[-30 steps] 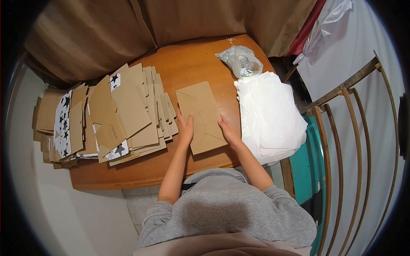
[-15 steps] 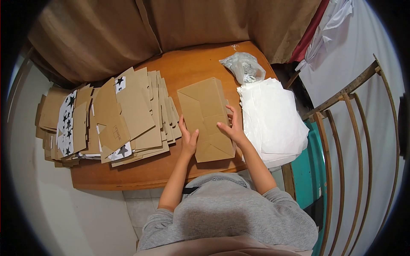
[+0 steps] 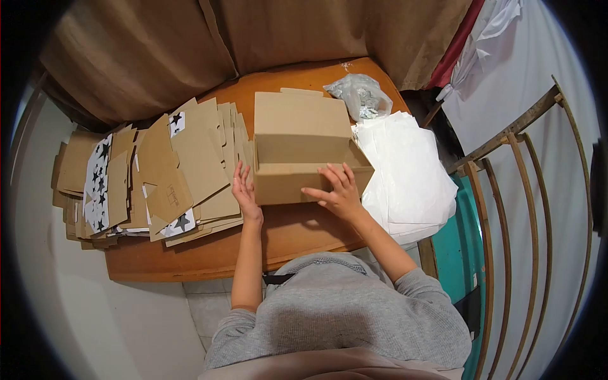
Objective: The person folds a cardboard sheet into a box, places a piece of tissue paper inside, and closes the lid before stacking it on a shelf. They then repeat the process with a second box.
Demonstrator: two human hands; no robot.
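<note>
A brown cardboard box (image 3: 297,183) stands on the table with its lid (image 3: 303,117) raised at the back and its hollow inside facing up. My left hand (image 3: 245,193) is upright at the box's left end, fingers stretched out, close against the cardboard; whether it touches is hard to tell. Across the front wall lies my right hand (image 3: 339,193), its fingers spread and the fingertips at the upper rim. Neither hand is closed round the box.
Flat cardboard pieces (image 3: 202,152), some with black stars on white, are piled at the left. White paper sheets (image 3: 405,177) lie at the right, below a clear plastic bag (image 3: 361,95) of silvery things. A wooden rack (image 3: 506,139) stands beside the orange-brown table (image 3: 190,269).
The box has turned from lengthwise with a closed face up to crosswise, with its lid raised and inside showing. My left hand moved left; my right hand shifted onto the front wall.
</note>
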